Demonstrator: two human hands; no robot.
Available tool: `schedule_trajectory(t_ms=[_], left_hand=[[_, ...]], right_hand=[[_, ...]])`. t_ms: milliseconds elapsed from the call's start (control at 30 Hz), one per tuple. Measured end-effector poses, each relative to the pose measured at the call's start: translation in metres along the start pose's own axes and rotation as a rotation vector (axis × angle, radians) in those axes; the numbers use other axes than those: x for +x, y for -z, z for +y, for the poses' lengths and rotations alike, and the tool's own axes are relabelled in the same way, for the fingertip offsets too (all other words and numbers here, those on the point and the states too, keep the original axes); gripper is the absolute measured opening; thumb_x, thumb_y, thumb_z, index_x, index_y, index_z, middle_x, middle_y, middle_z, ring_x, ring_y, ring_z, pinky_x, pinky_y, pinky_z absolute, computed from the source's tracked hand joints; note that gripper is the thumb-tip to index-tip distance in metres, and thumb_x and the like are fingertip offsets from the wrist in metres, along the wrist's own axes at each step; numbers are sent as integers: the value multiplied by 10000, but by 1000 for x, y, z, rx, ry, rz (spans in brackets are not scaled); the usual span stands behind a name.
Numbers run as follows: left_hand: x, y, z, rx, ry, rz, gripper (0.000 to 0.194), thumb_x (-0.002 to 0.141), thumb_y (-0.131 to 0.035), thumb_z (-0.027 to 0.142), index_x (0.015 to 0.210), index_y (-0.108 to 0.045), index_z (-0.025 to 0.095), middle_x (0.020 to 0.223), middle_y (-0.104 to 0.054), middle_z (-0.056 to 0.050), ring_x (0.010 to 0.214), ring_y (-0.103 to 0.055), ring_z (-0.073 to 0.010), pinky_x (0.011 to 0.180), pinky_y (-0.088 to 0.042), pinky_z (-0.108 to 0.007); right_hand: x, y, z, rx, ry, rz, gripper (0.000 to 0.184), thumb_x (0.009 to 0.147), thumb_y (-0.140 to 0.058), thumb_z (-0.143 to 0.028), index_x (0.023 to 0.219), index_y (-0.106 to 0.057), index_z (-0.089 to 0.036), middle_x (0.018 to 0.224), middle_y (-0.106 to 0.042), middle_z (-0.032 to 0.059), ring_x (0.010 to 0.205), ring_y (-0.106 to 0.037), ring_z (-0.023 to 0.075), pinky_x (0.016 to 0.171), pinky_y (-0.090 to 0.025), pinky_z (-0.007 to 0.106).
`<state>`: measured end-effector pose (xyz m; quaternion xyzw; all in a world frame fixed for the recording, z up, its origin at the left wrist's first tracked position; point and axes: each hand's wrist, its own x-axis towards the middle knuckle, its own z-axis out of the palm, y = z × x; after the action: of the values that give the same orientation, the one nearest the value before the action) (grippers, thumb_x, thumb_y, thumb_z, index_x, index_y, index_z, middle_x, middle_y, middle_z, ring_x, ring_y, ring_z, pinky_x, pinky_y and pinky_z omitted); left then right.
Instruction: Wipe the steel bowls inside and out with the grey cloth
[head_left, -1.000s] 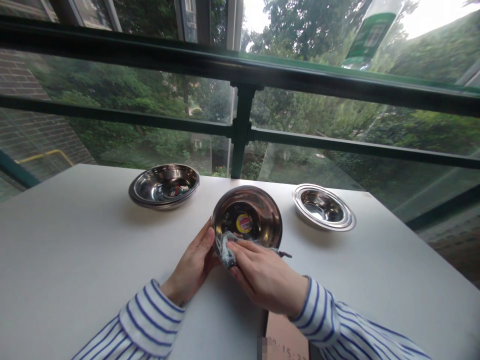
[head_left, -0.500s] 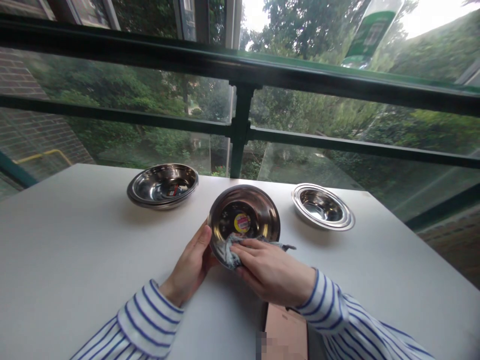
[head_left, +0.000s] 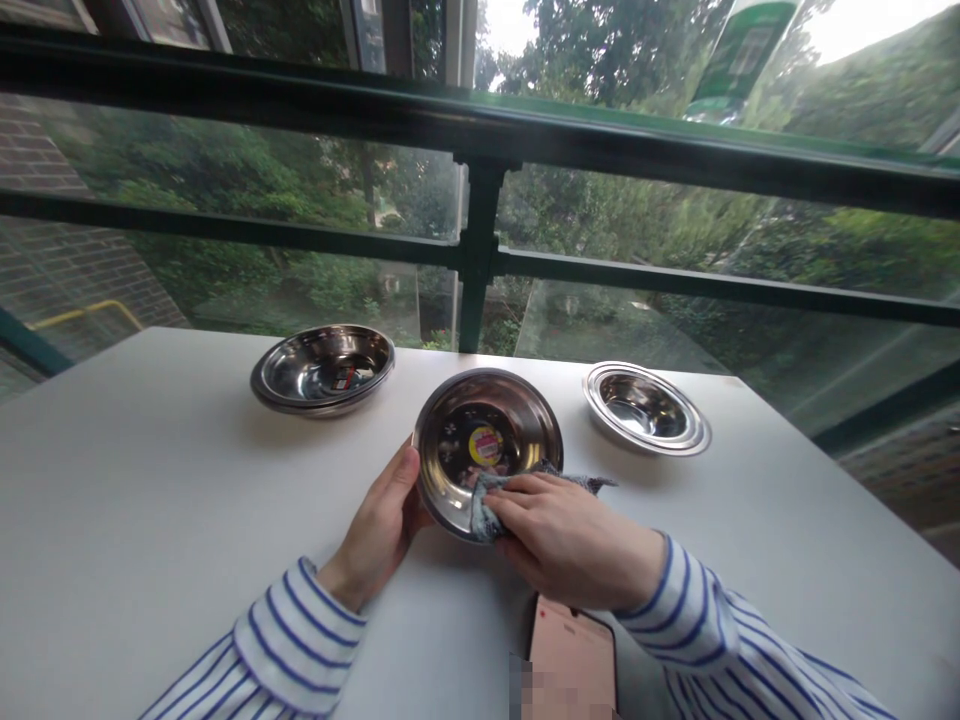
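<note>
A steel bowl [head_left: 517, 425] with a round yellow sticker inside is tilted towards me at the middle of the white table [head_left: 150, 500]. My left hand [head_left: 379, 525] grips the bowl's left rim. My right hand [head_left: 574, 535] presses a grey patterned cloth [head_left: 487, 505] against the bowl's near inner edge, fingers closed over it.
A stack of steel bowls [head_left: 322, 368] sits at the back left, and another steel bowl [head_left: 646, 408] at the back right. A pink phone [head_left: 570, 665] lies at the near table edge. A dark railing [head_left: 480, 250] and glass stand behind the table.
My right hand and the cloth have slid to the right along the bowl's near rim. The left hand has stayed on the rim.
</note>
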<state>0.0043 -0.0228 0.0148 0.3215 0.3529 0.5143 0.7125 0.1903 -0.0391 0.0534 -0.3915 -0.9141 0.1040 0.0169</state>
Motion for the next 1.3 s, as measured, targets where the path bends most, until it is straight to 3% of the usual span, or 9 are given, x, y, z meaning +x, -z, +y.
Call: schedule_trajectory(t_ms=[133,267,367,567,733,833,1133,1300], left_hand=[[1,1,-1,-45,34,11,526,840,-508,444,1316,-469,225,1234,-612,-62,1140,-528,-275,888,-474,-381],[1,3,-4,-91,82,-3,506,848,-493,453,1284,-504,196,1179,-645,-74,1145,-526,-262,915,-455,-380],[1,4,-6,-99,88,-28,485,856,-484,443,1273,-516,196,1156,-657,-78,1135,-537,-255,933,-440,-382],[2,3,-3,-76,43,-14,474,847,-504,430,1262,-531,204,1162,-656,-73,1126,-544,-263,929,-444,-385],[3,5,2,7,11,-6,497,828,-531,430,1286,-512,237,1210,-631,-62,1127,-542,-284,902,-468,-390],[3,5,3,17,6,-25,515,830,-530,428,1311,-482,251,1240,-610,-58,1135,-535,-289,903,-471,-394],[1,0,-2,-62,45,24,499,845,-498,435,1269,-523,172,1175,-648,-86,1139,-534,-282,923,-457,-402],[2,2,0,-6,4,19,516,824,-531,441,1281,-516,203,1179,-645,-82,1127,-538,-303,898,-471,-414]], right_hand=[[5,-6,-3,-3,13,47,279,895,-404,-259,1094,-548,-125,1063,-639,119,1014,-550,239,907,-424,390],[17,-17,-8,92,100,111,423,917,-375,-270,1296,-395,-85,1276,-525,140,1175,-437,240,972,-403,381],[22,-24,-9,133,117,162,448,920,-370,-272,1326,-354,-83,1311,-493,143,1211,-401,238,998,-389,390],[18,-22,-10,87,97,145,443,910,-389,-289,1297,-399,-73,1272,-530,140,1187,-436,242,989,-391,381],[3,-7,-4,-5,1,52,274,882,-435,-268,1087,-559,-134,1044,-652,120,1012,-560,242,895,-421,386],[-2,0,1,-28,-22,9,217,852,-475,-241,1017,-584,-152,1011,-660,106,983,-571,242,897,-407,385],[18,-15,-7,105,128,118,373,904,-399,-264,1239,-439,-104,1190,-577,117,1127,-466,233,928,-423,347],[7,-6,-2,26,52,44,241,883,-437,-281,1048,-557,-151,1012,-646,95,967,-562,219,849,-448,343]])
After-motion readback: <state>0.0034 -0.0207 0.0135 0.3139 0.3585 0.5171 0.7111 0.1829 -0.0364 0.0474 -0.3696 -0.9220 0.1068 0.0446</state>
